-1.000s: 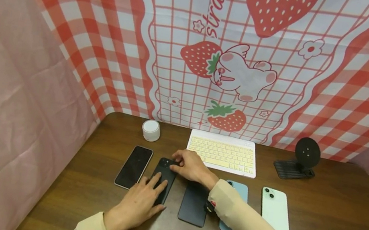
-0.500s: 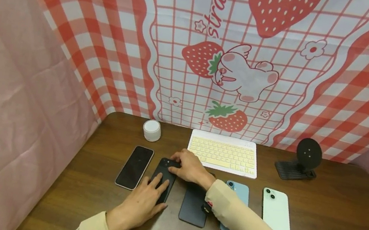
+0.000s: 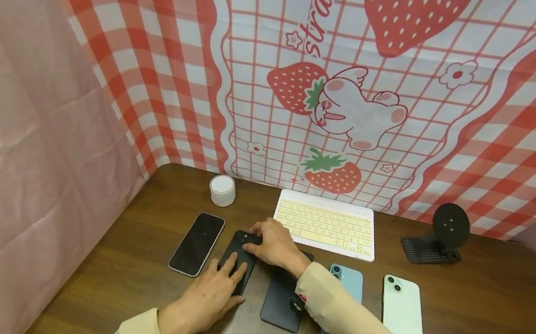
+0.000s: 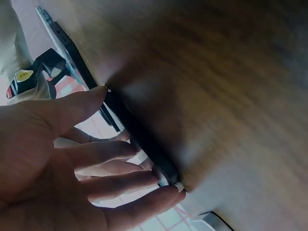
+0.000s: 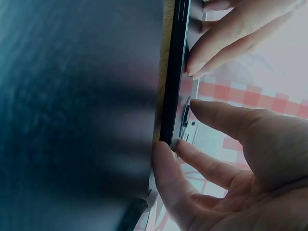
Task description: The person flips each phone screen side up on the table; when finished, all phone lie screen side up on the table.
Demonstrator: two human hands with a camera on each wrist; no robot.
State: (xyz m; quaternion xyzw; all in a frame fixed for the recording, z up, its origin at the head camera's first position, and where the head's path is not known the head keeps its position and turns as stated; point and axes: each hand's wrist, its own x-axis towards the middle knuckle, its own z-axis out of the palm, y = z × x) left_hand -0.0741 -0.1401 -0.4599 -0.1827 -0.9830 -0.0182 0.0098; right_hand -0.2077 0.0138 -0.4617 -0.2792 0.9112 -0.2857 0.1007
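A black smartphone [image 3: 235, 248] lies back side up on the wooden table, left of the middle. My left hand [image 3: 205, 298] spreads over its lower part, some fingers on the back. In the left wrist view, thumb and outer finger hold opposite corners of the black phone [image 4: 139, 137]. At its upper end my right hand [image 3: 275, 243] pinches the phone, thumb beside the cameras. The right wrist view shows fingertips at the end of the black phone [image 5: 174, 82]. Left of it lies a dark-screened phone [image 3: 198, 244], to its right a dark slate phone [image 3: 281, 305].
A light blue phone [image 3: 354, 282] lies partly under the right sleeve, beside a pale green phone [image 3: 404, 317]. Behind are a white keyboard with yellow keys [image 3: 324, 224], a small white cylinder [image 3: 222, 190] and a black folding stand [image 3: 451, 226]. A checked cloth [image 3: 156, 71] hangs behind the table.
The head view has shifted slightly, so everything sits a little further right in it. Both hands keep their places on the black smartphone.
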